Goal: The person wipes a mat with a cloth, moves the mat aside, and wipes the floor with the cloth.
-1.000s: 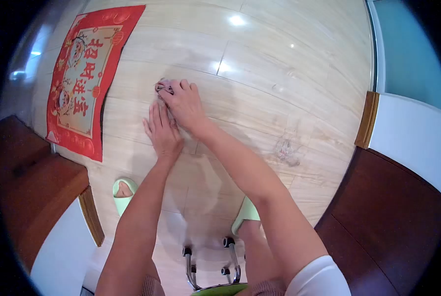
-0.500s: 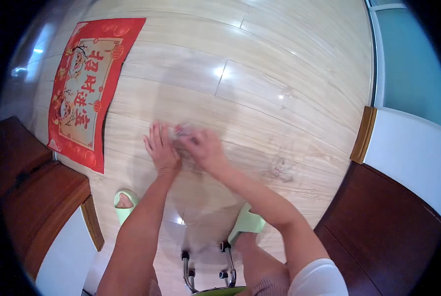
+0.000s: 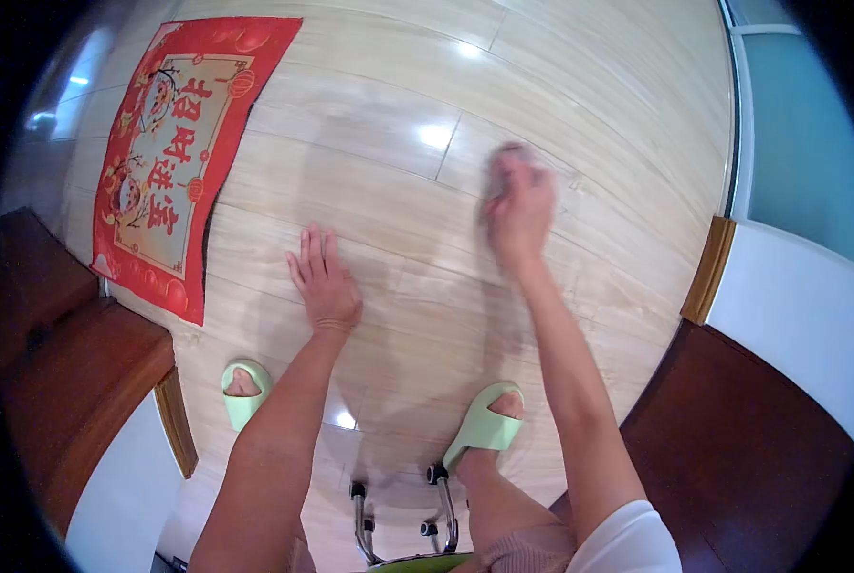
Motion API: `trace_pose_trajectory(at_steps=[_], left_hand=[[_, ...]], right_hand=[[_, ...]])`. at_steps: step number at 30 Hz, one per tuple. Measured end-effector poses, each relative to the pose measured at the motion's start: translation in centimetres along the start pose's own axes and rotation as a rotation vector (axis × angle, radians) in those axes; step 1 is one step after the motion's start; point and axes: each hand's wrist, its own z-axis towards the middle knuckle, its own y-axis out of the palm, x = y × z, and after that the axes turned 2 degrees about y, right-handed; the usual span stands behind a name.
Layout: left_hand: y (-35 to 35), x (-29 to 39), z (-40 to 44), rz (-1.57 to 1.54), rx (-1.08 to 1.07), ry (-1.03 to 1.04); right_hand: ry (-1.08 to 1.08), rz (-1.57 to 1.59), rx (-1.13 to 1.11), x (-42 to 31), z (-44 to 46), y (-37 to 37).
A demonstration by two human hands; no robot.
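Note:
My left hand lies flat on the pale wood-look floor, palm down with fingers spread, and holds nothing. Farther forward and to the right is my right hand, smeared by motion close above or on the floor. Its fingers are curled around a small, dark, reddish-grey thing, soft or crumpled in outline. Blur and the fingers hide what kind of thing that is.
A red mat with large characters lies at the left. Green slippers are on my feet, with chair casters between them. Dark brown furniture flanks me, and a frosted door panel stands at the right.
My right hand has swept from beside my left hand to the right and forward, carrying the small thing. My left hand stays flat on the floor. The view has shifted slightly.

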Motion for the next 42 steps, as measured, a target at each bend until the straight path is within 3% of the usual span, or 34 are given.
trace_pose_trajectory(at_steps=[3, 5, 7, 9, 11, 12, 15, 17, 19, 22, 23, 25, 26, 27, 28, 30, 32, 34, 35, 37, 38, 40, 42], left_hand=[[-0.6, 0.5, 0.2, 0.007, -0.004, -0.002], [-0.3, 0.5, 0.2, 0.0, 0.022, 0.003], [-0.3, 0.4, 0.0, 0.003, 0.027, 0.01], [-0.5, 0.5, 0.0, 0.004, 0.019, 0.012], [-0.5, 0.5, 0.1, -0.003, 0.019, 0.013], [-0.5, 0.6, 0.1, -0.011, 0.021, 0.014], [-0.6, 0.5, 0.2, -0.008, -0.001, 0.008], [-0.6, 0.5, 0.2, -0.005, 0.011, 0.012], [-0.5, 0.3, 0.1, 0.006, 0.021, 0.016], [-0.1, 0.3, -0.2, 0.032, 0.004, 0.008], [-0.1, 0.4, -0.2, 0.042, -0.016, -0.008], [-0.3, 0.8, -0.1, 0.058, -0.038, -0.019], [-0.4, 0.9, 0.0, 0.064, -0.035, -0.019], [-0.4, 0.9, 0.1, 0.072, -0.032, -0.021], [-0.3, 0.7, 0.1, 0.062, -0.007, -0.007], [0.0, 0.5, 0.1, 0.042, 0.039, 0.018], [0.1, 0.6, 0.0, 0.041, 0.04, 0.025], [-0.1, 0.6, 0.0, 0.052, 0.048, 0.023], [-0.2, 0.6, 0.0, 0.059, 0.055, 0.026], [-0.3, 0.8, 0.2, 0.052, 0.051, 0.017], [-0.3, 0.8, 0.2, 0.038, 0.037, 0.002], [-0.1, 0.7, 0.1, 0.027, 0.038, -0.013], [0.2, 0.6, 0.0, 0.034, 0.066, 0.0]], right_hand=[[0.347, 0.603, -0.517, -8.1, -3.9, 3.9], [-0.692, 0.219, -0.086, -9.1, -4.9, 10.6], [-0.551, 0.178, -0.247, -11.7, -2.6, 12.6], [-0.462, 0.093, -0.177, -11.8, 1.5, 13.1], [0.201, 0.503, -0.23, -10.9, 6.7, 11.0], [0.156, 0.42, -0.091, -7.5, 8.7, 11.5], [-0.115, -0.103, 0.122, 0.9, 10.3, 4.4], [0.252, -0.098, 0.167, 6.6, 9.2, 0.7], [0.228, -0.3, 0.171, 11.1, 6.2, -3.5], [0.154, -0.181, 0.29, 13.3, 1.8, -5.2], [0.248, -0.188, 0.179, 8.4, 0.4, -5.6], [-0.171, -0.084, 0.102, 3.9, -0.5, -2.7], [-0.129, -0.012, -0.041, 2.2, -1.5, -0.2], [-0.241, 0.116, -0.078, -0.3, -2.0, 1.9], [-0.004, 0.317, -0.164, -3.4, -2.4, 3.6], [-0.356, 0.097, -0.13, -5.0, -2.9, 6.0], [-0.028, 0.377, -0.31, -2.8, -1.9, 4.1], [0.171, 0.366, -0.3, 0.3, -0.5, 0.5], [0.205, 0.211, -0.196, 2.7, 0.1, -1.7], [0.527, 0.206, -0.027, 7.8, 1.2, -4.9], [0.251, 0.02, 0.03, 12.4, 0.7, -6.0], [0.269, 0.188, 0.034, 14.8, 0.3, -9.3], [0.857, 0.905, -0.063, 15.3, -1.3, -13.1]])
